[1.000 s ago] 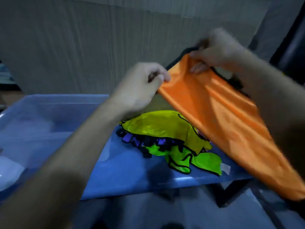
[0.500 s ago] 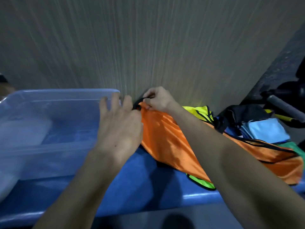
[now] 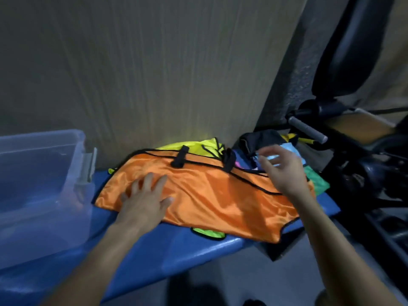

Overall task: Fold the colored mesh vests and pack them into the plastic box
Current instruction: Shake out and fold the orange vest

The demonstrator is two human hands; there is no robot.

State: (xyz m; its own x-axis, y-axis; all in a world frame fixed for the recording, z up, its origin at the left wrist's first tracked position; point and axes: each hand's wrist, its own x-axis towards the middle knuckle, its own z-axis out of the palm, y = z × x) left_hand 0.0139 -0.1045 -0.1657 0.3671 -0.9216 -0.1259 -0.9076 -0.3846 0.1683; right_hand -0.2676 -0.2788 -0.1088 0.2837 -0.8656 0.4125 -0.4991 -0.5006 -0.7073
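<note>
**Q:** What lies nearest, and what are the hands doing?

**A:** A blue bench (image 3: 154, 257) runs across the near part of the scene. On it an orange vest (image 3: 220, 199) with black trim is spread flat. The left hand (image 3: 143, 199) rests palm down on the vest's left part, fingers straight and spread. The right hand (image 3: 280, 171) hovers over the vest's far right edge, fingers loosely spread and holding nothing; it is blurred.

**Q:** Where are the other vests and the box?

**A:** A neon yellow-green vest (image 3: 194, 146) shows from under the orange one at its far edge, and a bit shows at the near edge. To the right, a pile of other fabrics (image 3: 315, 182) lies partly hidden by the right hand. The clear plastic box (image 3: 39, 195) stands on the left end of the bench, just beside the orange vest. A wood-grain wall (image 3: 154, 74) rises at the far side.
</note>
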